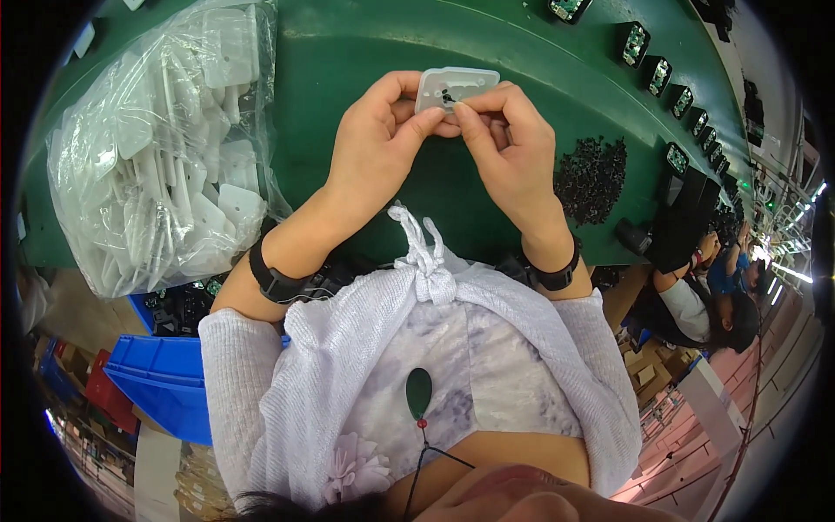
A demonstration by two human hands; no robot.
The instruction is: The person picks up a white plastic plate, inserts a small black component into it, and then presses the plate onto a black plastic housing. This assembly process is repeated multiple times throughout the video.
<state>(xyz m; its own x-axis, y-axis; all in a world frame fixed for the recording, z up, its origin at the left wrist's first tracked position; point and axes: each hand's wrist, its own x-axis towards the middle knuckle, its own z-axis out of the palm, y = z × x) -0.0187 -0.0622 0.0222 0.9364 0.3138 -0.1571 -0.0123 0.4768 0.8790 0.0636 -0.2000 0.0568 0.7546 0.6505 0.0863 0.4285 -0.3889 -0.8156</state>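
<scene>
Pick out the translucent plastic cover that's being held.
The cover in the left hand, with the right hand on it; many similar ones lie bunched in the clear bag.

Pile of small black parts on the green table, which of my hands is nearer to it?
Right. Your right hand is left of and slightly beyond the pile of small black parts; your left hand is farther left, gripping a translucent plate.

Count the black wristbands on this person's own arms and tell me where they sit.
2: one wristband on the left forearm, the other on the right forearm. Any higher up would be hidden under the sleeves.
</scene>
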